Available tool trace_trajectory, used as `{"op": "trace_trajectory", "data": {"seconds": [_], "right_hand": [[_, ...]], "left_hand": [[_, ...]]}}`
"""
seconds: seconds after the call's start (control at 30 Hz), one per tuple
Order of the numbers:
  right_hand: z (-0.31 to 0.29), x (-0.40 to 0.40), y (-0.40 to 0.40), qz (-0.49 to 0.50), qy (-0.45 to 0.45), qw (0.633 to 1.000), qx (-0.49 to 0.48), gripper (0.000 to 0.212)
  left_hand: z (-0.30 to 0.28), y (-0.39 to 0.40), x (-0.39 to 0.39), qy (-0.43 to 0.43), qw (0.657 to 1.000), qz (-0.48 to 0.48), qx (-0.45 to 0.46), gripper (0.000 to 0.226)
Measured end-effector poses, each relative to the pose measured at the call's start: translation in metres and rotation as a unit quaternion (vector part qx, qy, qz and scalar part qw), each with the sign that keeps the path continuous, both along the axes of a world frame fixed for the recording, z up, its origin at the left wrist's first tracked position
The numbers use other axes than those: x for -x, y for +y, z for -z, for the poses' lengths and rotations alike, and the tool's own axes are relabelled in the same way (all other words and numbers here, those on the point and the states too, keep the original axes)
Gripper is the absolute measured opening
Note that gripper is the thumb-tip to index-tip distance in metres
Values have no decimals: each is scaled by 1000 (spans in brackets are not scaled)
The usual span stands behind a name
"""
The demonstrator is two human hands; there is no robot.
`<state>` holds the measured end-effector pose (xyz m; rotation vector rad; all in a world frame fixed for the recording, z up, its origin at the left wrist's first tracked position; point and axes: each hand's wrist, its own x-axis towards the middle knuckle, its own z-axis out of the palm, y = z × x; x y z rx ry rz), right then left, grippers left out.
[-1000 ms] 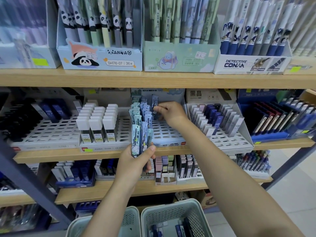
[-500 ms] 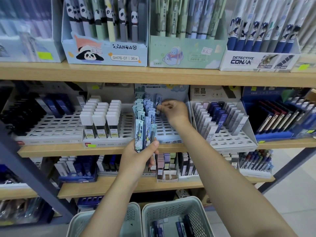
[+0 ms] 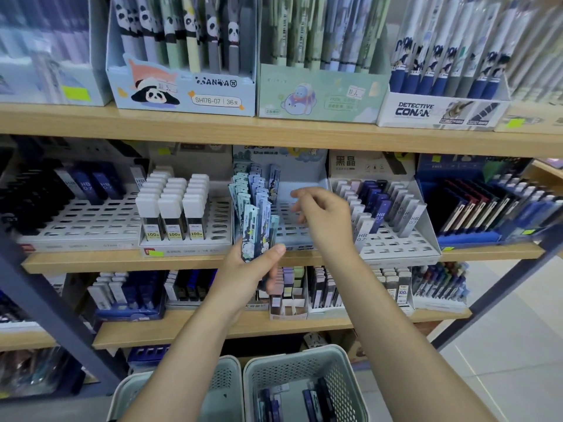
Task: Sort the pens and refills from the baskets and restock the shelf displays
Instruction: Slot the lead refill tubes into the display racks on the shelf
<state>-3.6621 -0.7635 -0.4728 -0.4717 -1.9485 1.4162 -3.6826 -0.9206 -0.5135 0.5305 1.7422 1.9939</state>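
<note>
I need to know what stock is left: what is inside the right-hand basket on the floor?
The right basket holds a few dark blue and black refill packs lying flat. Its near end is cut off by the frame, so any more there stays unseen.

A stationery shop is shown. Long light-wood shelves on dark grey metal uprights are filled with printed cardboard display boxes of pens, among them a pale blue panda-printed box and a white box marked DETECTIVE CONAN. Slotted white plastic trays are stocked with lead refill cases, and small yellow-green price stickers are stuck on several boxes.
</note>
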Motion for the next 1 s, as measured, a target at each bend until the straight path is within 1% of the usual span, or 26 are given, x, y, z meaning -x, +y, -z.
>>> {"op": "trace_trajectory", "data": {"seconds": [0.03, 0.13, 0.2, 0.37, 0.47, 0.53, 0.6, 0.63, 0.77, 0.83, 0.93, 1.0], "right_hand": [[-5, -12, -6, -48, -8, 999, 20, 19], [-13, -36, -19, -168, -78, 982, 42, 15], [-12, -40, -22, -189, -86, 976, 68, 12], [-16, -46, -16, -160, -38, 980, 110, 6], [-18, -50, -13, -148, -22, 981, 124, 6], [-17, -53, -16, -162, -46, 981, 98, 10], [-15, -55, -19, -169, -76, 981, 53, 21], [-16, -54, -18, -165, -77, 982, 47, 23], [-24, -37, -6, -115, -9, 988, 98, 11], [-24, -24, -3, -95, -1, 989, 114, 2], [-18, -1, 1, -88, -20, 986, 139, 15], [-16, 12, 6, -85, -21, 985, 149, 14]], "left_hand": [[0, 0, 0, -3, 1000, 5, -3, 20], [-1, -2, -4, -33, 999, 28, -6, 19], [-1, -4, -9, -35, 998, 49, 0, 19], [0, -7, -15, -26, 998, 56, -5, 28], [2, -7, -18, -20, 999, 41, -3, 24], [4, -9, -19, -5, 999, 34, 17, 20], [5, -11, -19, 12, 999, 22, 39, 16], [5, -12, -19, 15, 999, 14, 43, 17], [3, -18, -14, 7, 998, -29, 53, 22], [2, -22, -12, 18, 997, -42, 69, 26], [3, -23, -13, 26, 995, -44, 82, 29], [4, -21, -12, 25, 995, -42, 84, 29]]}}
